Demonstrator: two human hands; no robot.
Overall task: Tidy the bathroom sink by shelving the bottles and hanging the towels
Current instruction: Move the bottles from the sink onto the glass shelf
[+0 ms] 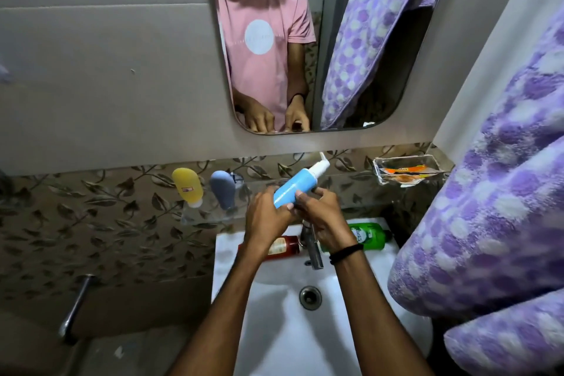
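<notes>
The purple spotted towel [488, 207] hangs large down the right side. It overlaps the right edge of the sink [274, 345], so the open room lies to the left and straight up toward the wall. The mirror [268, 40] above reflects the person's pink shirt and both hands.

The sink's white bowl lies open beneath the forearms. Above its back edge runs a clear glass shelf [207, 217]. The shelf's left end carries a yellow bottle [186, 186] and a grey bottle [223, 189], both standing cap down, near each other but apart.

Both hands hold the blue bottle [293, 188] in the air above the sink's back edge, in front of the shelf's middle. The left hand [268, 214] is curled round its lower end, and the right hand [323, 217] grips its side with fingers and thumb. The bottle is a sky-blue cylinder with a white spray top, tilted so the nozzle points up and to the right.

On the sink's back edge a red bottle [283, 247] lies on its side left of the tap [312, 250], and a green bottle [369, 235] lies to the tap's right (the wrists cover part of each). Whether the blue bottle touches the shelf cannot be told. A clear dish [380, 175] on the wall by the shelf's right end holds orange packets whose print is unreadable.
</notes>
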